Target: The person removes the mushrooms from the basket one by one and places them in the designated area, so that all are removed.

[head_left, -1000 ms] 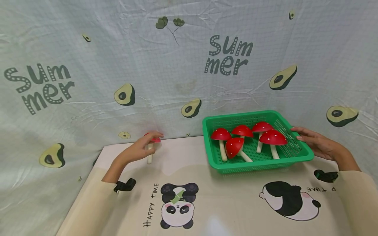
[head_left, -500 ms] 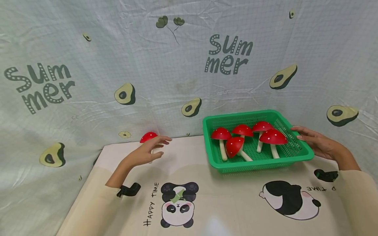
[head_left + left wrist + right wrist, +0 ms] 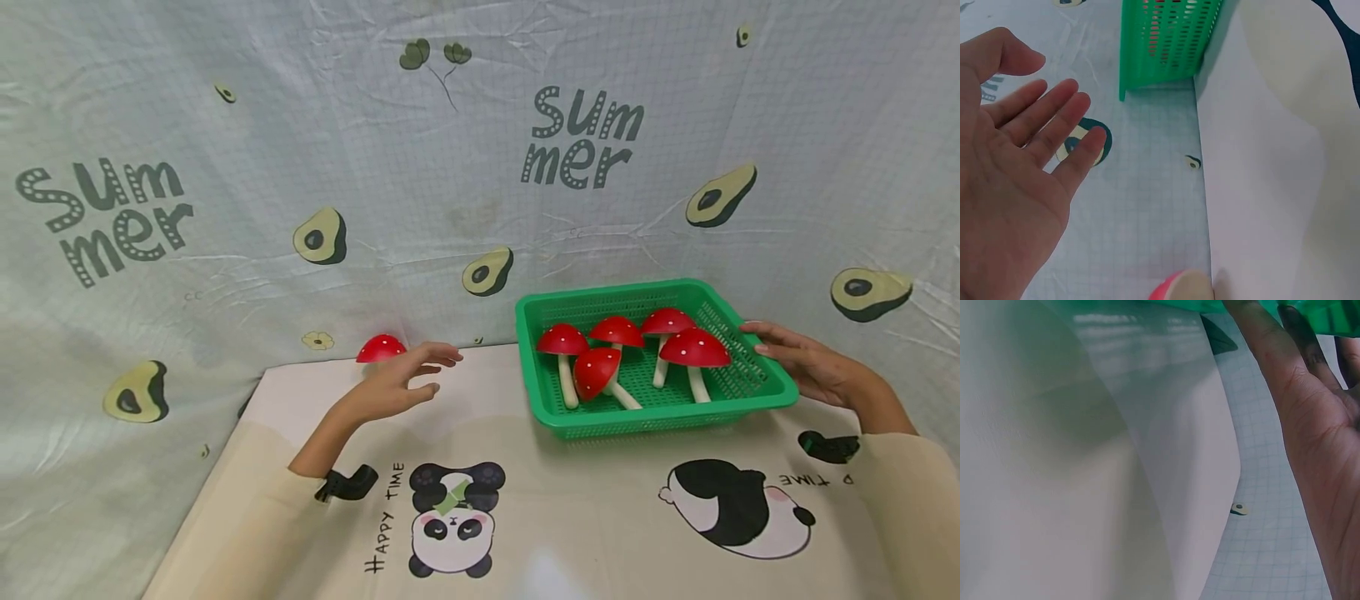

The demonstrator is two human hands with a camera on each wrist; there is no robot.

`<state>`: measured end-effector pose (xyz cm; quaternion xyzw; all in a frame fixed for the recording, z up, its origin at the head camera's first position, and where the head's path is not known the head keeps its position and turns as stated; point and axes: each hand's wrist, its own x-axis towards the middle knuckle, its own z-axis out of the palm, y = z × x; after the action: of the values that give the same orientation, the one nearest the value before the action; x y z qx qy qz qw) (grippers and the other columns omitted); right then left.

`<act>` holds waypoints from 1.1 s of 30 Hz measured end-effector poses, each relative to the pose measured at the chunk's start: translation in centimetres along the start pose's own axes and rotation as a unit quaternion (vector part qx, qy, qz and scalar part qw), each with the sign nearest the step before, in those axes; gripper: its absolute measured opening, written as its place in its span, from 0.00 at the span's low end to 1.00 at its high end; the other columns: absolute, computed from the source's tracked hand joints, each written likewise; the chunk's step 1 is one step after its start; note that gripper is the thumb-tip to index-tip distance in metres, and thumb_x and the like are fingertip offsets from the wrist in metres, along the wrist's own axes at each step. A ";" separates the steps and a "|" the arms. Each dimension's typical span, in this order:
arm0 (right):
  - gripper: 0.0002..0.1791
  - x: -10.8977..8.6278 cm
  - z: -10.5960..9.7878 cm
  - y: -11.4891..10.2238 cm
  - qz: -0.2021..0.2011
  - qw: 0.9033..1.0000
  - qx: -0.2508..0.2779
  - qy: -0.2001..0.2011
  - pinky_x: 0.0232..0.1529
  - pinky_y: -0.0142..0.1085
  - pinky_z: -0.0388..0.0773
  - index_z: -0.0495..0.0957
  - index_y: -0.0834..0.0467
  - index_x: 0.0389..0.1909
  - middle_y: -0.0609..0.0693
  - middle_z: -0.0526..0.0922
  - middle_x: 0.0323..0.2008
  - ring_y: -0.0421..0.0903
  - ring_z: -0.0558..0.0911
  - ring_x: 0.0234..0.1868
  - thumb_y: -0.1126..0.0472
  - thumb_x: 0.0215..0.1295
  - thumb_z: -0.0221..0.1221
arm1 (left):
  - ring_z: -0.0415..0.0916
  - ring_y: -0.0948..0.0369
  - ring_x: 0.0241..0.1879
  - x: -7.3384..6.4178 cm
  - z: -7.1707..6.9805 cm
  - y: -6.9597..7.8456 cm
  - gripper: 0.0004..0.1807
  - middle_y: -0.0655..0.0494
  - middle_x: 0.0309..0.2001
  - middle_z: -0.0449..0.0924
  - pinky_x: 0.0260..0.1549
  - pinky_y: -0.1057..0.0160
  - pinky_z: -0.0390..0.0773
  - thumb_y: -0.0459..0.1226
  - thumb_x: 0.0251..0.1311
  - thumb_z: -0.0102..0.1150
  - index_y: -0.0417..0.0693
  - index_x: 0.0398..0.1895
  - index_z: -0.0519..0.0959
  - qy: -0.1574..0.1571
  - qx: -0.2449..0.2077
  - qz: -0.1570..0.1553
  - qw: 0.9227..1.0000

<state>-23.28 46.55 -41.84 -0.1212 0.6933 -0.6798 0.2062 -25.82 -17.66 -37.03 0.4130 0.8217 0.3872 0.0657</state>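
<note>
In the head view, my left hand [image 3: 393, 383] hovers above the left part of the table, fingers loosely extended and holding nothing. Just behind it, a toy mushroom's red cap [image 3: 381, 348] shows near the wall; my hand hides its stem. Part of that cap [image 3: 1179, 286] appears at the bottom of the left wrist view. My right hand [image 3: 813, 362] holds the right rim of a green plastic basket [image 3: 652, 419], with some fingers over the edge and others outside. Inside it lie several red mushrooms with white dots and pale stems, one of them a tipped mushroom [image 3: 597, 373].
A pale cloth with printed pandas covers the table [image 3: 585, 517]. Behind it hangs a white sheet [image 3: 420, 183] printed with avocados and lettering. The basket stands close to this sheet, right of centre.
My left hand has moved right, away from the mushroom, which stays by the wall with its cap uncovered. My right hand and the basket have kept their places.
</note>
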 end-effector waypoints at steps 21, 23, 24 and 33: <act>0.22 0.2 -0.3 0.3 -0.004 1.000 -0.009 -0.008 0.48 0.45 0.85 0.62 0.39 0.67 0.41 0.72 0.57 0.44 0.83 0.51 0.65 0.83 0.36 | 0.71 0.53 0.68 2.7 2.0 1.2 0.27 0.47 0.67 0.74 0.68 0.54 0.69 0.28 0.67 0.54 0.41 0.70 0.67 -0.013 -0.019 0.024 0.999; 0.22 0.1 -0.2 0.2 -0.001 1.000 -0.013 -0.002 0.48 0.45 0.85 0.62 0.39 0.67 0.40 0.72 0.57 0.43 0.83 0.51 0.65 0.83 0.36 | 0.70 0.53 0.69 3.1 2.1 1.5 0.27 0.48 0.67 0.73 0.68 0.54 0.69 0.28 0.68 0.54 0.41 0.70 0.67 -0.017 -0.024 0.028 0.999; 0.22 0.1 -0.2 0.2 0.002 1.000 -0.016 0.004 0.48 0.45 0.85 0.62 0.39 0.67 0.40 0.72 0.57 0.44 0.83 0.50 0.65 0.83 0.37 | 0.70 0.52 0.69 3.3 2.1 1.6 0.27 0.48 0.67 0.73 0.69 0.53 0.68 0.29 0.68 0.54 0.41 0.70 0.66 -0.019 -0.027 0.031 0.999; 0.21 0.1 0.0 0.1 0.010 0.999 -0.031 0.023 0.48 0.46 0.85 0.61 0.40 0.67 0.41 0.70 0.57 0.44 0.83 0.50 0.64 0.83 0.38 | 0.70 0.51 0.68 6.0 2.6 2.6 0.26 0.42 0.67 0.72 0.69 0.55 0.68 0.27 0.68 0.51 0.37 0.70 0.66 -0.041 -0.049 0.066 0.996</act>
<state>-23.37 46.52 -41.93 -0.1051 0.7199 -0.6584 0.1927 -26.97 -10.86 -35.73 0.4781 0.7692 0.4134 0.0942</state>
